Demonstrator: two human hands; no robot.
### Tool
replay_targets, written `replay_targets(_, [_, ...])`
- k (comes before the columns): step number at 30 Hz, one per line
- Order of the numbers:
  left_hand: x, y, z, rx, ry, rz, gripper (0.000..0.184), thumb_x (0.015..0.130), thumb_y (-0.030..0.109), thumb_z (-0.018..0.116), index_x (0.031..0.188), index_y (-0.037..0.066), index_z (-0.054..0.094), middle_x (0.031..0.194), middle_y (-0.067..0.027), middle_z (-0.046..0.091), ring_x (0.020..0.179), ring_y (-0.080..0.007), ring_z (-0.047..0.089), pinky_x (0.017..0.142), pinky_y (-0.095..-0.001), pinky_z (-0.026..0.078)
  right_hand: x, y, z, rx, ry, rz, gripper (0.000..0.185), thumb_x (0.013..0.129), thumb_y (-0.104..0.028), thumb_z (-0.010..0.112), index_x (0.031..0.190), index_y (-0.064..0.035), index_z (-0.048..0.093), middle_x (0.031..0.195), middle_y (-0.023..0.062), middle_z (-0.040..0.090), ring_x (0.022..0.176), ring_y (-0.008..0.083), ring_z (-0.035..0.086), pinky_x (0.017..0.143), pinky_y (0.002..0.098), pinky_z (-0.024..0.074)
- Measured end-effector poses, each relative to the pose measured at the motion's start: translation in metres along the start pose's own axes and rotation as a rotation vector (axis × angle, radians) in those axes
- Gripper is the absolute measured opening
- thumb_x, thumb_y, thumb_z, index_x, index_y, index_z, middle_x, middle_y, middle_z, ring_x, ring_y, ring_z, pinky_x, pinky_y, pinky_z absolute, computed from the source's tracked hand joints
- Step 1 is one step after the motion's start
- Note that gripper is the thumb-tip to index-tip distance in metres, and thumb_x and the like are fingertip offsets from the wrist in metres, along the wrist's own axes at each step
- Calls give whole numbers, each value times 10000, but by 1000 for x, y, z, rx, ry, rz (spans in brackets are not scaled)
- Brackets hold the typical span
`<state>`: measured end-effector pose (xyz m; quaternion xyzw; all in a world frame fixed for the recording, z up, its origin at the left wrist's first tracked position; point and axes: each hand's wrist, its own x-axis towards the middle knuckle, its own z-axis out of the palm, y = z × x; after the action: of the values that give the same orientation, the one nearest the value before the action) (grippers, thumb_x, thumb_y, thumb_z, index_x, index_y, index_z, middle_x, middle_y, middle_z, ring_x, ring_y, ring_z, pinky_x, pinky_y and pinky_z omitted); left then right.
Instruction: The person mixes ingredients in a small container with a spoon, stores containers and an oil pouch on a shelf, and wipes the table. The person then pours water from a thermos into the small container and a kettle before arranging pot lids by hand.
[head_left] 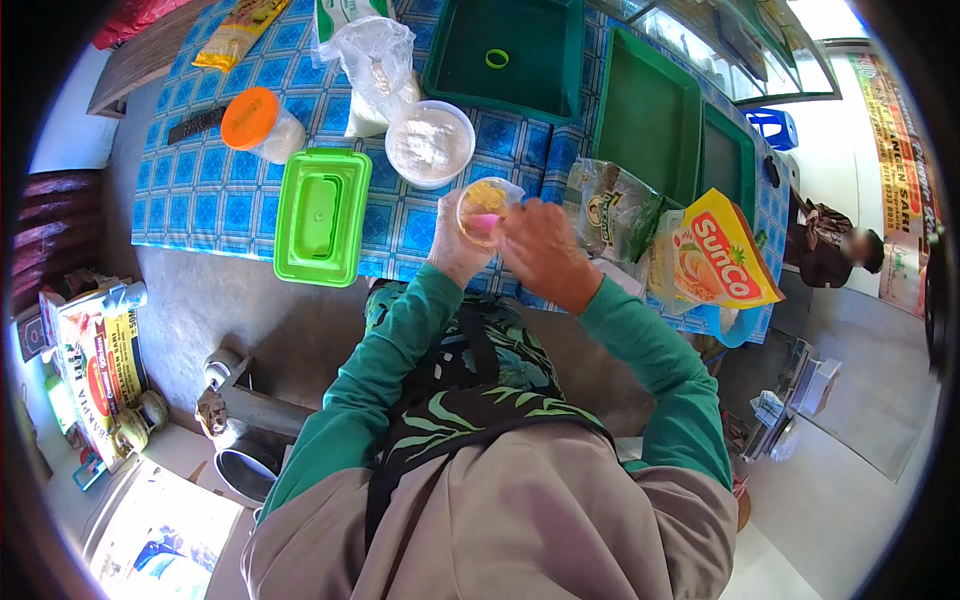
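A small clear cup (487,196) with yellow contents stands tilted at the table's front edge, with my left hand (458,243) wrapped round its near left side. My right hand (548,252) is closed on a pink utensil (484,222) whose end dips into the cup. Just beyond the cup is a round white tub (430,145) of white powder. A lidded green box (322,217) lies to the left. Right of my hands are a clear packet with dark print (613,210) and a yellow and red SunCo pouch (724,255).
Behind the tub stands a plastic bag of white powder (375,75). An orange-lidded jar (262,124) is at the left. Green trays (505,100) line the back, one holding a green ring (496,59). A person (832,238) is at the far right.
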<state>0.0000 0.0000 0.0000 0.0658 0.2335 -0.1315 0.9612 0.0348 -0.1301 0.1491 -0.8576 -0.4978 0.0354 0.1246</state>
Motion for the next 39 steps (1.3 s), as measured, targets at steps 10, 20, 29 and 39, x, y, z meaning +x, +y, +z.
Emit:
replay_targets(10, [0, -4, 0, 801, -200, 354, 410, 902, 395, 456, 1143, 87, 580, 1152, -100, 590, 1087, -264, 553, 902, -427, 483, -9, -5, 10, -152, -54, -4, 129, 811, -176, 530, 823, -71, 604, 776, 107, 518, 742, 261, 498, 611, 404, 351])
replay_targets(20, [0, -7, 8, 482, -177, 269, 450, 906, 448, 436, 1181, 113, 558, 1224, -113, 553, 1146, -290, 517, 978, -451, 428, -16, 4, 14, -329, 214, 6, 102, 797, -175, 532, 788, -101, 601, 740, 112, 509, 727, 262, 496, 607, 397, 337])
replay_targets(29, [22, -10, 11, -148, 55, -81, 496, 883, 491, 462, 1205, 122, 543, 1245, -109, 534, 1150, -297, 505, 966, -461, 427, -13, -3, -12, -292, -27, 148, 104, 783, -156, 558, 851, -82, 586, 778, 126, 501, 744, 271, 488, 636, 411, 349])
replay_targets(39, [26, -10, 9, -33, 137, 18, 402, 888, 402, 504, 1139, 100, 590, 1116, -81, 605, 1078, -240, 557, 926, -397, 471, -32, 23, 38, -74, 210, 173, 242, 729, -54, 584, 970, -34, 602, 987, 135, 547, 890, 319, 547, 701, 448, 416])
